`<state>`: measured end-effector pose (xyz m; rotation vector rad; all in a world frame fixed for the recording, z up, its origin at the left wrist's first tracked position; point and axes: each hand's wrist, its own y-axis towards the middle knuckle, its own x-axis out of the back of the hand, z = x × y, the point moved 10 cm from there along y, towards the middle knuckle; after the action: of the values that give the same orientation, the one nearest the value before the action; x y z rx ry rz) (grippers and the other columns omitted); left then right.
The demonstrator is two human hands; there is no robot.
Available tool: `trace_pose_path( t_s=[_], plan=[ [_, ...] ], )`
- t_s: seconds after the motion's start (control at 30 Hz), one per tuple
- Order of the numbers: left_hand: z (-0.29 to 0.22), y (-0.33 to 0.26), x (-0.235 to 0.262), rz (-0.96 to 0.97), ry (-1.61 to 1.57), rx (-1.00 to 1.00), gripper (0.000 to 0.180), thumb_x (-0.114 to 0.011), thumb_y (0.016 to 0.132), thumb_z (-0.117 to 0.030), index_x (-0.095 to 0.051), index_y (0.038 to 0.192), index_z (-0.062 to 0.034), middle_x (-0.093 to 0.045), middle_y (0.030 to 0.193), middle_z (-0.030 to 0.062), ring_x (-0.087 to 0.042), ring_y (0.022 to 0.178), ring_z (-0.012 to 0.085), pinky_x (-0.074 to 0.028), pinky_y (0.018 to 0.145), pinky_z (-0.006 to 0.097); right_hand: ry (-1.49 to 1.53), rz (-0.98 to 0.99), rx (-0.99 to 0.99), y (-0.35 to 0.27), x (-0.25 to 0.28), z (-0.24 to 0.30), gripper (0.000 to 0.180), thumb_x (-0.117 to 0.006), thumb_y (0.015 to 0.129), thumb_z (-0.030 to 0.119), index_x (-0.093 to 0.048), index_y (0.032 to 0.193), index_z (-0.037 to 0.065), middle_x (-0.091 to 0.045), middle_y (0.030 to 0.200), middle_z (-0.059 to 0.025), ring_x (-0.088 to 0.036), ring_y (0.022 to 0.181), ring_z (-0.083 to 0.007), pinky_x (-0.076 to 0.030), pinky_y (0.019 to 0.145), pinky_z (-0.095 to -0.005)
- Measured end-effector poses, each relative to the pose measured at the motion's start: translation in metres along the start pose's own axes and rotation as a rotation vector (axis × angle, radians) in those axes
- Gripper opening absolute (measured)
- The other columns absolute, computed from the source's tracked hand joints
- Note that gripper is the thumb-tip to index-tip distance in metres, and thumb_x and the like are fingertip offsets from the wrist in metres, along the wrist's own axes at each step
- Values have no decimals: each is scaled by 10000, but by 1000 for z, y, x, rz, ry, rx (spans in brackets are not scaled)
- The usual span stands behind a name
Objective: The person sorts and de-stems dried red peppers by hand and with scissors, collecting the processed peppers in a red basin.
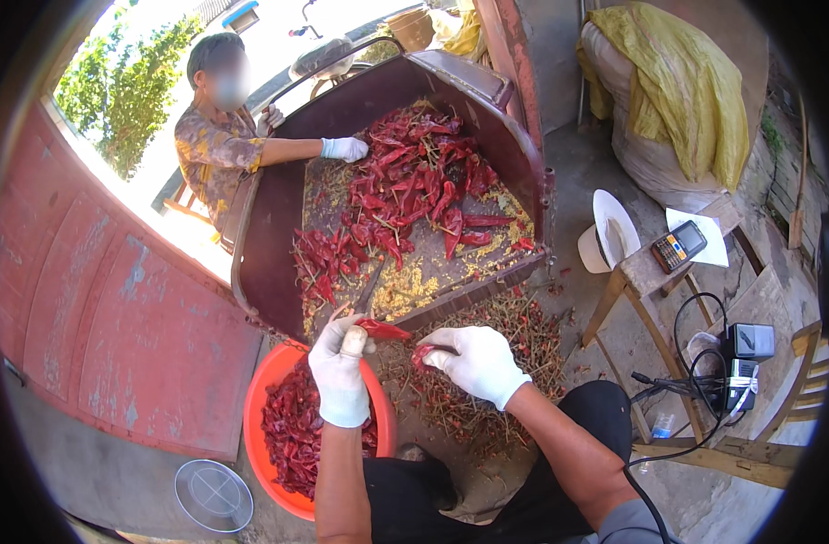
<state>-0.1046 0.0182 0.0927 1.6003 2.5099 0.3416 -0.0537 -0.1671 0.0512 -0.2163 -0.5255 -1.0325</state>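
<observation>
One red chili is being pinched by the left hand, while the right hand is gripping a second red piece above the pile of stems.

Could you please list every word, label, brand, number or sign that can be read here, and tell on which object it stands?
No text can be read.
Handheld device: any marks on its keys are too small to read.
Black box: any print is too small to read.
Orange tub and red peppers: no text visible.
</observation>
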Motion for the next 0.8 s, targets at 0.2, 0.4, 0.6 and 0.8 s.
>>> trace_pose_path(
  t_s=[0.2, 0.4, 0.6, 0.8],
  plan=[
    [1, -9, -20, 126, 174, 40, 352, -733, 906, -244, -655, 1097, 41, -655, 853, 22, -574, 756, 89, -476, 720, 246, 118, -135, -100, 2, 11, -5, 284, -625, 922, 298, -704, 1109, 98, -707, 869, -157, -684, 779, -306, -518, 741, -416],
    [3, -16, -31, 167, 167, 148, 324, -704, 916, -232, -659, 1101, 29, -651, 831, 15, -575, 708, 79, -480, 675, 229, 777, 87, -215, 6, -28, -23, 337, -610, 966, 224, -635, 1215, -2, -672, 870, -44, -550, 636, -95, -486, 626, -279],
    [11, -18, -33, 251, 177, 192, 286, -687, 935, -202, -655, 1102, 28, -657, 845, 10, -576, 711, 75, -482, 667, 225, 723, 69, -78, 11, -24, -12, 290, -584, 1005, 196, -612, 1235, 21, -646, 850, -5, -555, 673, -67, -480, 643, -235],
    [8, -18, -30, 223, 215, 142, 218, -663, 942, -108, -669, 1121, 18, -682, 874, 24, -580, 737, 61, -484, 668, 218, 788, 210, -101, 1, -31, 2, 471, -681, 943, 333, -559, 1253, 1, -644, 936, -29, -609, 822, -122, -500, 754, -279]
  ],
)
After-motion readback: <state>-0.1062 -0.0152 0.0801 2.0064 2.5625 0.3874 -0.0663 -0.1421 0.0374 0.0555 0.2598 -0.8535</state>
